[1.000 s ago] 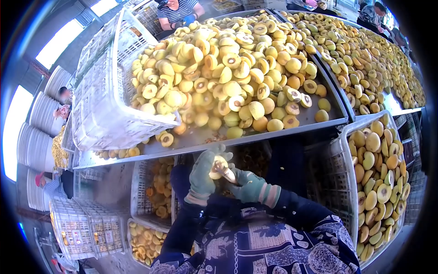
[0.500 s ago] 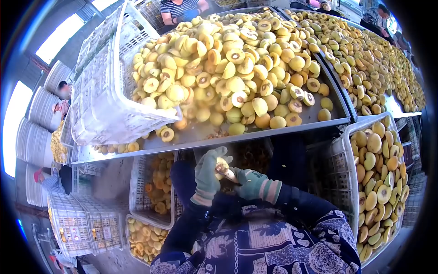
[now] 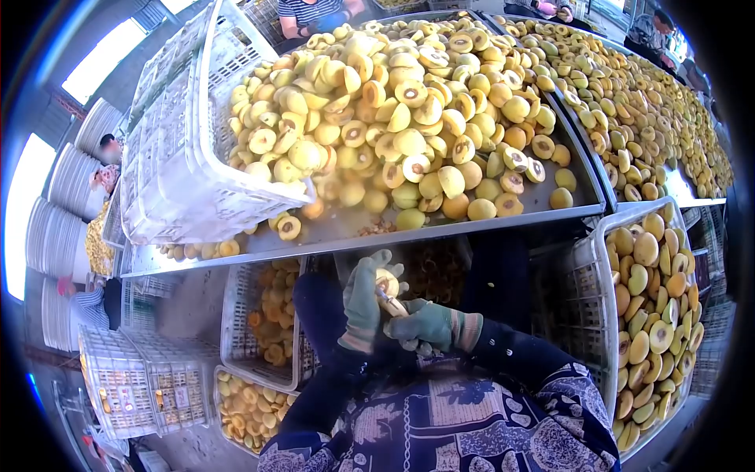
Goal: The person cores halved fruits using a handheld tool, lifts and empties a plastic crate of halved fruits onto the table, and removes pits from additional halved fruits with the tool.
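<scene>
Your counter (image 3: 338,229) held heaped fruit (image 3: 409,141), seemingly left to do; the crate (image 3: 595,271) right of it looked well filled. Before it, your left hand (image 3: 362,305) clamped one piece (image 3: 385,281), your right hand (image 3: 429,324) a tool (image 3: 392,304).

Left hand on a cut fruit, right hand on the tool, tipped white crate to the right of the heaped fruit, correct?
No, the head view shows the tipped white crate to the left of the heaped fruit. The left hand is on a cut fruit and the right hand on the tool.
</scene>
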### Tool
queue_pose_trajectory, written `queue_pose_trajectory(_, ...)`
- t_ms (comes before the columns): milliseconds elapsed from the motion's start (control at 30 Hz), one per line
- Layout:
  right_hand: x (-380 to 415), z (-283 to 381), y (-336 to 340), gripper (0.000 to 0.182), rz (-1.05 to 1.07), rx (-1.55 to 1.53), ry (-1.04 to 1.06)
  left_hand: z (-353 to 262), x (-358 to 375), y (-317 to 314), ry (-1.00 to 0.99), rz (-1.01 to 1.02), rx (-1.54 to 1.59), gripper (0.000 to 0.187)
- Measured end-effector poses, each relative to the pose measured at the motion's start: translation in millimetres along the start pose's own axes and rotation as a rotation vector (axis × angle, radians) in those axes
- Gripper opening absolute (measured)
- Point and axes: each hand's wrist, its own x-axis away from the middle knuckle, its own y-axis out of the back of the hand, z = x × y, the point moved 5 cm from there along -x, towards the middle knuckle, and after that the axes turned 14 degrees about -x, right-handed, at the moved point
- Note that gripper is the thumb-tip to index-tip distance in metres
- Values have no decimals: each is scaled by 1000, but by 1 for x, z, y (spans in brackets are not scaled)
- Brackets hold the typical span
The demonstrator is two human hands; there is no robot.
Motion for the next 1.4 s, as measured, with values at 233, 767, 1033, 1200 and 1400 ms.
queue_pose_trajectory(233, -1, -11, -26, 30, 703, -1004, -15, -16, 7, -15, -17, -56, -84, 42)
queue_pose_trajectory(767, -44, -7, 62, 17, -111, -851, 77, -93, -50, 159, -618, -518, -1509, 37)
queue_pose_trajectory(1033, -37, -6, 76, 15, -346, -516, 153, -77, -173, 20, -682, -94, -1874, 62)
queue_pose_trajectory(1200, -22, 4, 70, 16, -412, -384, 100, -70, -201, 20, -526, -49, -1956, 60)
queue_pose_trajectory(1400, -32, 42, 51, 24, -354, -224, 339, -59, -156, 45, -286, 113, -582, 30)
